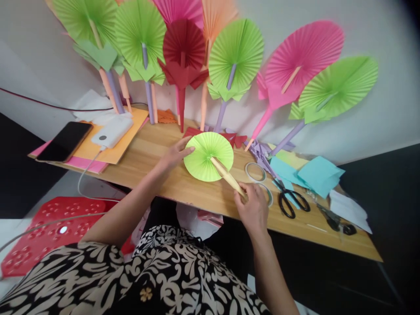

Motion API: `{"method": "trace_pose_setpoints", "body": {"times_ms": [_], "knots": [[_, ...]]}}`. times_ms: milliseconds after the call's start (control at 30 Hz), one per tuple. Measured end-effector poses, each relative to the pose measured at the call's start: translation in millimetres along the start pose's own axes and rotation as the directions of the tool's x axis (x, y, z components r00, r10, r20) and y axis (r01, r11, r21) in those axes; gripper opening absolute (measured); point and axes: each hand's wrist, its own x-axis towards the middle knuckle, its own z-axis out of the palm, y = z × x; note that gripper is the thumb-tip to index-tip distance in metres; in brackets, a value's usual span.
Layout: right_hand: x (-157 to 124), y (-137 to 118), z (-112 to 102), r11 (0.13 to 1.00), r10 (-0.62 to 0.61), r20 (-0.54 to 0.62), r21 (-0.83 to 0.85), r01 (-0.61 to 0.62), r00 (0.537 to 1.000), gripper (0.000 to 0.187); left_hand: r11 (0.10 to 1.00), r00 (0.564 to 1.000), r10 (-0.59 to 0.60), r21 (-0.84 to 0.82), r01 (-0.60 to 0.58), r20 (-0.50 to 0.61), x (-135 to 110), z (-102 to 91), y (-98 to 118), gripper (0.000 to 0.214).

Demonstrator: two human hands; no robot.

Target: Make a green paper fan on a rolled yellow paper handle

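A round paper fan (201, 162), pleated and bright yellow-green, is held over the wooden table in front of me. My right hand (253, 205) is closed around its pale yellow rolled-paper handle (229, 178), which slants from the disc's centre down to the right. At the disc's left edge, my left hand (175, 154) pinches the rim, thumb on the front and the other fingers partly hidden behind. Close to my right hand lie two tape rolls (255, 172) and a pair of black-handled scissors (288, 197).
Several finished fans, such as a dark red one (183, 46) and a pink one (303, 61), lean against the wall. Left stand a phone (65, 140) and a white power bank (112, 130) with a cable. Turquoise paper (321, 175) and more scissors (336, 221) lie right.
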Motion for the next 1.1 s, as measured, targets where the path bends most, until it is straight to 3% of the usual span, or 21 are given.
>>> {"method": "trace_pose_setpoints", "body": {"times_ms": [100,200,333,433,500,600,800,933,1000,1100], "knots": [[0.5,1.8,1.6,0.996,0.022,-0.002,0.082,-0.021,1.000,0.018,0.976,0.983,-0.118,-0.164,0.141,0.141,5.3,8.2,11.9,0.065],[12.3,8.1,2.7,0.939,0.159,0.089,0.294,-0.178,0.983,0.033,0.966,0.974,-0.112,-0.210,0.154,0.199,17.8,15.3,19.9,0.061],[51.8,14.2,1.0,0.668,0.305,0.241,0.635,-0.388,0.921,0.061,0.969,0.947,-0.087,-0.196,0.153,0.309,44.2,24.8,26.6,0.052],[86.3,14.2,3.7,0.413,0.255,0.363,0.797,-0.441,0.896,0.063,0.969,0.914,-0.117,-0.157,0.190,0.388,62.4,30.4,26.8,0.052],[103.9,13.2,10.0,0.336,0.200,0.466,0.794,-0.507,0.862,0.059,0.969,0.908,-0.141,-0.135,0.209,0.394,71.7,29.8,23.7,0.055],[118.3,10.6,25.2,0.357,0.169,0.527,0.755,-0.550,0.833,0.049,0.967,0.913,-0.161,-0.125,0.222,0.375,81.9,20.6,15.2,0.056],[112.8,-1.5,58.1,0.430,0.236,0.445,0.749,-0.504,0.864,0.042,0.967,0.933,-0.163,-0.136,0.216,0.322,91.9,-2.1,-1.8,0.061],[103.7,-4.9,63.2,0.499,0.238,0.406,0.728,-0.470,0.882,0.039,0.965,0.938,-0.180,-0.133,0.227,0.296,94.8,-5.9,-7.6,0.064],[105.8,-4.5,61.6,0.460,0.222,0.446,0.736,-0.496,0.867,0.039,0.965,0.936,-0.178,-0.131,0.226,0.304,95.6,-5.8,-9.3,0.064],[116.6,-5.4,61.2,0.312,0.203,0.519,0.769,-0.558,0.830,0.042,0.964,0.930,-0.168,-0.141,0.224,0.326,95.3,-4.4,-10.6,0.064]]}}
